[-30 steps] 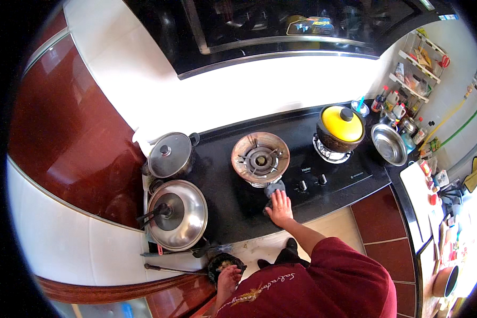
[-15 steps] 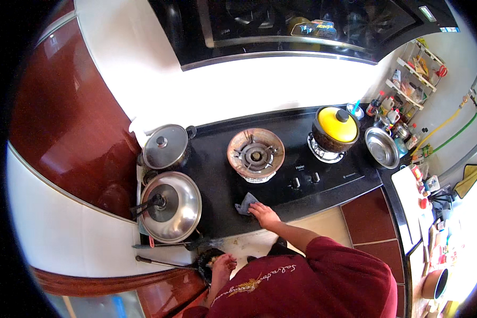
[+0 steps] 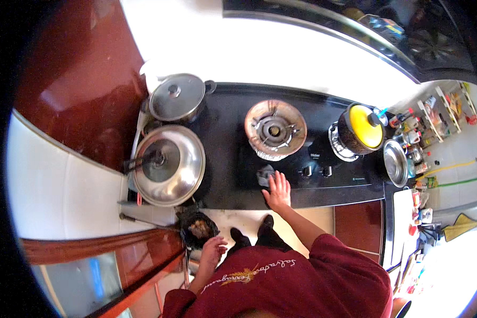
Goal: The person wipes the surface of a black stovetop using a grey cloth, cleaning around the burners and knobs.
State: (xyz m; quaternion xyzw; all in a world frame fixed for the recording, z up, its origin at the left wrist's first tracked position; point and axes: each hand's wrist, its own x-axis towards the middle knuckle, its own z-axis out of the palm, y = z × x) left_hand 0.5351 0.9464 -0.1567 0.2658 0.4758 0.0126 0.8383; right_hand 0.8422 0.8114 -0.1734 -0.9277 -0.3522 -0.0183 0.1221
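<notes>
"Which hand is being used on the grey cloth (image 3: 264, 176)?"

"The right hand (image 3: 279, 192), the nearer one; it is being held flat, fingers slightly spread, the cloth being touched along its right edge."

"Is any long axis being shown?"

"None clearly; a crumpled shape is being seen on the black worktop (image 3: 222, 175), just left of the fingers."

"And the left hand (image 3: 213, 250)?"

"It is being held low, half curled, near a black bag (image 3: 190, 239); whether anything is being gripped cannot be told. The cloth is lying well apart, ahead and rightward."
</notes>
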